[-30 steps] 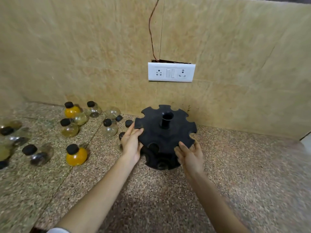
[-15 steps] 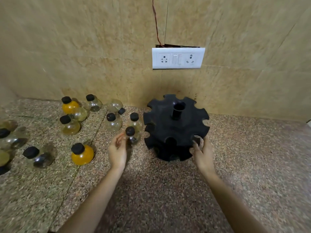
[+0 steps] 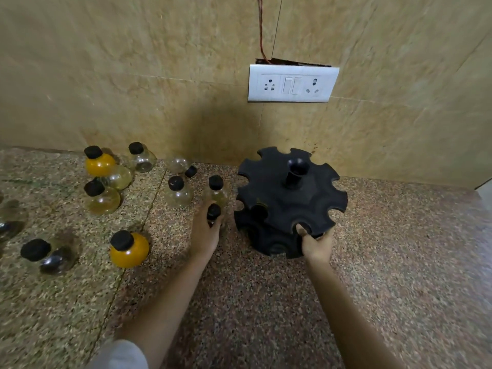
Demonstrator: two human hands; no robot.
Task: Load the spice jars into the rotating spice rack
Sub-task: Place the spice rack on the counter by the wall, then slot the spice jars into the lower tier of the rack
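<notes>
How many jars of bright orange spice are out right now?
2: one back-left orange jar near the wall, one front orange jar left of the left hand. Left-edge jars are cut off; maybe more.

Hands (image 3: 205,235) (image 3: 316,245) on jar (image 3: 213,212) and rack (image 3: 290,201)

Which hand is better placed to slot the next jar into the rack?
Left. The left hand holds a black-capped jar beside the rack; the right hand grips the rack's near rim, apparently steadying it.
</notes>
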